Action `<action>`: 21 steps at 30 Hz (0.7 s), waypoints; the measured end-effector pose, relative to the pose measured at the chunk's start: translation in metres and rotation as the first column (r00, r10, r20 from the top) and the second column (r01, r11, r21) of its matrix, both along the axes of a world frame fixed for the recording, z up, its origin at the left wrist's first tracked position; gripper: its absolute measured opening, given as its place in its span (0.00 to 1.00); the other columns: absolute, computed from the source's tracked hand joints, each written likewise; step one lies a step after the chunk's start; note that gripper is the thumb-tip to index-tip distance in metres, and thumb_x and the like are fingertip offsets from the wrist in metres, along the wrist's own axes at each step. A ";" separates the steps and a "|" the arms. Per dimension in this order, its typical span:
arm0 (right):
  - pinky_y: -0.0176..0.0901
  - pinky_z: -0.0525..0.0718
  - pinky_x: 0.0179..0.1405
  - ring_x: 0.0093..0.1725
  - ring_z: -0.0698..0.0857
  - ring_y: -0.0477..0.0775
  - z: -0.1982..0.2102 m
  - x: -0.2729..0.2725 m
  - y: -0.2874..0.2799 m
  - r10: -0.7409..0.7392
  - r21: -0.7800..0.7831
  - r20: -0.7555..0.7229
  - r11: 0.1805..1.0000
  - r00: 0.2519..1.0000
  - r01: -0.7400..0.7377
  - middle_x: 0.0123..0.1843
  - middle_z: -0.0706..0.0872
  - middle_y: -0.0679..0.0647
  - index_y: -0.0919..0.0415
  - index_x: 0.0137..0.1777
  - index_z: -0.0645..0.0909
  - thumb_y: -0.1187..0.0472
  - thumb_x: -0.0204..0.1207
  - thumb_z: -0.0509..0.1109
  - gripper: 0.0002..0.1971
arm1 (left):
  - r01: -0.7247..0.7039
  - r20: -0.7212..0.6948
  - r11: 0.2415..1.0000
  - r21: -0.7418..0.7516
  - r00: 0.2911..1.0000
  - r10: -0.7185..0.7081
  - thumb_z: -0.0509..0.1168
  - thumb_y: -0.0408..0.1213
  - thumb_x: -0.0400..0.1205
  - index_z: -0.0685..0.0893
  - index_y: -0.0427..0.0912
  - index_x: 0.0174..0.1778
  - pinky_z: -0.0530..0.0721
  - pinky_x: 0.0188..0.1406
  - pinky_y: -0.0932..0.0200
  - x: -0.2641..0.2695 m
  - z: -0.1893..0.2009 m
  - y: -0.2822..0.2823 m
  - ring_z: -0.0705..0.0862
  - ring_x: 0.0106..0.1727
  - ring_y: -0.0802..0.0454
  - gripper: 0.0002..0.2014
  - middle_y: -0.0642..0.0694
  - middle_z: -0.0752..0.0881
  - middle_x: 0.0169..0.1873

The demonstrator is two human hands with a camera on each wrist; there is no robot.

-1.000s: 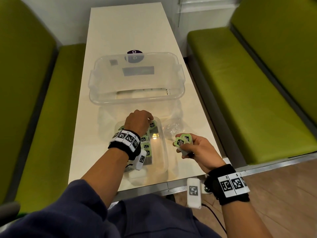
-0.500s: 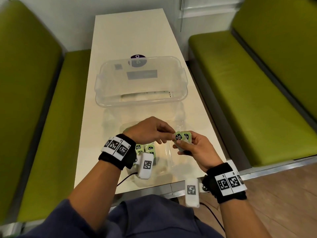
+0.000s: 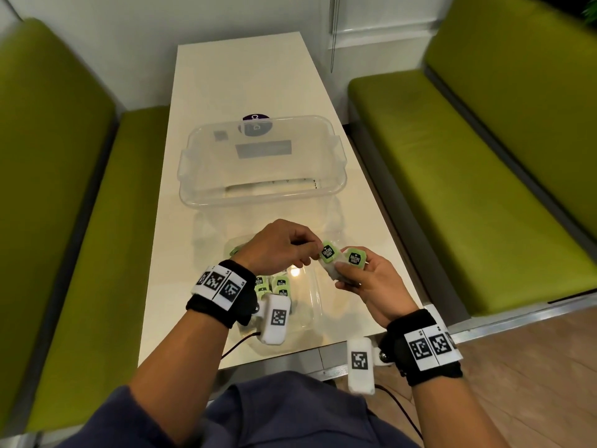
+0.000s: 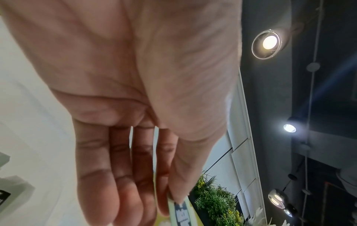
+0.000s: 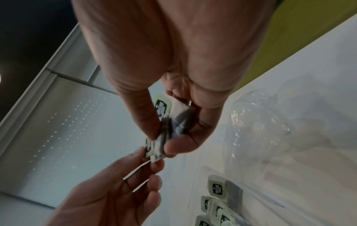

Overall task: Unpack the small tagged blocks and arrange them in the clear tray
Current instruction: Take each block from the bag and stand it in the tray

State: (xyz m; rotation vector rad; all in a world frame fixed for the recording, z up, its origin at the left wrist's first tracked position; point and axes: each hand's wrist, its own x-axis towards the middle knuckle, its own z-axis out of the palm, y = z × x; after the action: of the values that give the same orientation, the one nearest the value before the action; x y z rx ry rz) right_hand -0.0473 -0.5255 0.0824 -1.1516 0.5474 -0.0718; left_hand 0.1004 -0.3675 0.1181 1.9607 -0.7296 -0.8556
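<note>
Two small blocks with pale-green tags printed in black (image 3: 328, 252) sit pressed together above the near right part of the white table (image 3: 239, 76), held between both hands. The right hand (image 3: 365, 286) clamps them from below, thumb and fingers curled round the white bodies, with the second green tag (image 3: 354, 257) just to the right of the first. The left hand (image 3: 277, 247) pinches the nearer-left block at its tag, fingertips (image 5: 144, 150) closed on its edge, as the right wrist view shows.

The step in hand looks like separating one block from the pair. It would go best with the right hand holding firm while the left peels its block sideways rather than tugging at the thin tag, which may bend or tear.

Below the hands, more green-tagged blocks (image 3: 280, 283) lie in a shallow clear tray (image 3: 315, 299) at the near table edge; they look loosely heaped, so the freed block should be set flat beside them, tag up. Crumpled clear wrapping (image 5: 258, 116) lies just right of the tray. A large clear plastic bin (image 3: 261, 189) stands farther along the table, with green cushioned benches (image 3: 452, 156) on both sides.
</note>
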 end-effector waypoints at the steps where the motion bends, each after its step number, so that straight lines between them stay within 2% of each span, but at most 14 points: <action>1: 0.44 0.89 0.42 0.44 0.88 0.57 0.000 0.000 0.001 -0.007 -0.005 0.003 1.000 1.000 0.007 0.49 0.90 0.62 0.63 0.56 0.84 0.72 0.79 0.73 0.08 | 0.008 0.010 1.000 0.010 1.000 -0.008 0.72 0.39 0.86 0.93 0.44 0.51 0.91 0.47 0.55 -0.001 0.001 0.000 0.90 0.39 0.56 0.06 0.53 0.93 0.37; 4: 0.45 0.88 0.42 0.44 0.88 0.57 -0.001 -0.001 0.001 -0.029 -0.024 0.019 0.999 0.999 0.030 0.48 0.90 0.60 0.63 0.54 0.84 0.70 0.79 0.74 0.07 | 0.031 0.033 0.999 0.039 0.999 -0.032 0.73 0.41 0.85 0.94 0.46 0.51 0.87 0.42 0.61 -0.003 0.001 0.000 0.90 0.38 0.58 0.06 0.54 0.94 0.39; 7: 0.46 0.88 0.43 0.45 0.88 0.56 -0.001 -0.002 0.001 -0.029 -0.080 0.029 0.996 0.999 0.031 0.49 0.91 0.60 0.62 0.55 0.84 0.69 0.79 0.75 0.08 | 0.032 0.020 0.999 0.015 0.999 -0.033 0.73 0.40 0.85 0.94 0.43 0.54 0.86 0.41 0.64 -0.005 0.003 -0.002 0.89 0.37 0.58 0.07 0.51 0.94 0.40; 10: 0.46 0.88 0.45 0.45 0.89 0.55 -0.001 -0.003 0.000 -0.025 -0.117 0.034 0.993 0.999 0.029 0.48 0.92 0.58 0.62 0.55 0.85 0.70 0.78 0.76 0.08 | 0.035 -0.006 0.999 0.000 0.999 -0.035 0.73 0.37 0.85 0.93 0.39 0.57 0.87 0.42 0.63 -0.008 0.003 -0.003 0.89 0.36 0.59 0.09 0.50 0.93 0.39; 14: 0.49 0.88 0.50 0.47 0.89 0.56 -0.001 -0.004 0.001 -0.020 -0.139 0.046 0.990 0.999 0.026 0.49 0.92 0.60 0.62 0.52 0.87 0.71 0.77 0.75 0.07 | 0.033 -0.026 0.999 -0.010 0.999 -0.033 0.73 0.36 0.85 0.93 0.39 0.58 0.91 0.48 0.57 -0.009 0.001 -0.004 0.91 0.40 0.55 0.09 0.48 0.94 0.41; 19: 0.53 0.86 0.55 0.48 0.88 0.57 -0.002 -0.005 -0.001 -0.056 -0.061 0.056 0.996 0.997 0.060 0.49 0.92 0.60 0.64 0.55 0.88 0.66 0.76 0.77 0.09 | 0.056 -0.029 0.998 0.005 0.998 -0.055 0.74 0.34 0.84 0.94 0.37 0.55 0.87 0.42 0.63 -0.010 0.005 -0.004 0.89 0.37 0.57 0.07 0.44 0.94 0.42; 21: 0.52 0.87 0.53 0.46 0.89 0.57 -0.002 -0.004 0.000 -0.084 -0.046 0.060 0.995 0.995 0.087 0.47 0.92 0.59 0.64 0.54 0.88 0.67 0.76 0.77 0.07 | 0.066 -0.017 0.997 0.039 0.998 -0.065 0.74 0.35 0.84 0.94 0.38 0.54 0.85 0.39 0.66 -0.008 0.007 -0.004 0.88 0.36 0.59 0.07 0.45 0.94 0.42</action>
State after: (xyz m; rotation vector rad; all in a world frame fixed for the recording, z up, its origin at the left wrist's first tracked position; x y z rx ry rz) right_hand -0.0513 -0.5252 0.0808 -1.1697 0.5460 -0.1926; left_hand 0.0922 -0.3710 0.1252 1.9723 -0.7769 -0.9297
